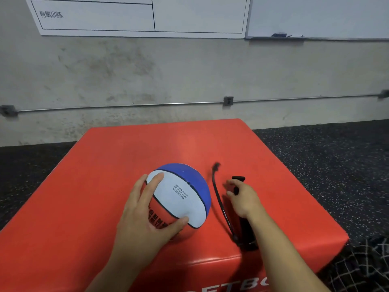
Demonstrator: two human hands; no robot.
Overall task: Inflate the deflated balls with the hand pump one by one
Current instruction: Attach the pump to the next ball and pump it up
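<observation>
A blue, white and red ball (185,192) sits on the red padded box (105,197). My left hand (145,216) grips its left side, fingers spread over the white panel and thumb low on the front. A black hand pump (245,226) lies on the box to the right of the ball, its T-handle pointing away from me. Its black hose (219,199) curves up between ball and pump, the nozzle end blurred. My right hand (242,197) hovers over the pump near the handle, fingers loosely extended; whether it touches the pump is unclear.
The box stands on dark speckled rubber flooring (315,157) against a stained concrete wall (189,76) with a metal conduit (126,105). A whiteboard (315,15) and a printed chart (136,15) hang above. Checked fabric (362,268) shows at the lower right.
</observation>
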